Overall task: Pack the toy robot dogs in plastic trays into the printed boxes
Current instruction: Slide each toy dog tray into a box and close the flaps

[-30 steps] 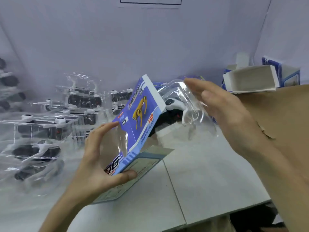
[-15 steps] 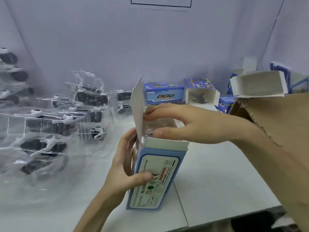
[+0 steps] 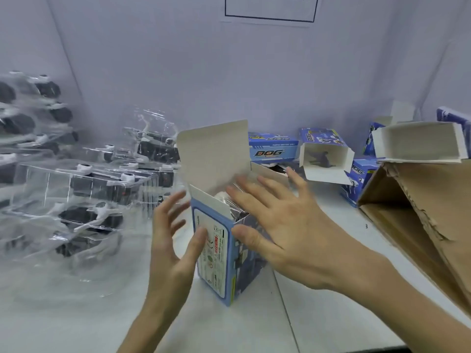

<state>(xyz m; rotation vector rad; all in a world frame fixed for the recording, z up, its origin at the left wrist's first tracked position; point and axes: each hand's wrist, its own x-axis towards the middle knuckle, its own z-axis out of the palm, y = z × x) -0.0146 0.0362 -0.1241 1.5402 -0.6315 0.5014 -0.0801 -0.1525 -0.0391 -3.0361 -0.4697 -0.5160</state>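
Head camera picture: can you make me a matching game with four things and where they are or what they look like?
Things:
1. nearest blue box
2. clear trays
3. brown carton
4. DOG box

Clues:
a. stacked at the left
b. at the back, by the wall
c. standing upright, top flap open
d. at the right, with a torn edge

Pairs: 1-c, 2-a, 3-d, 4-b

Packing bench (image 3: 318, 289): stacked toy trays (image 3: 84, 179), printed boxes (image 3: 272, 151), cardboard carton (image 3: 433, 200)
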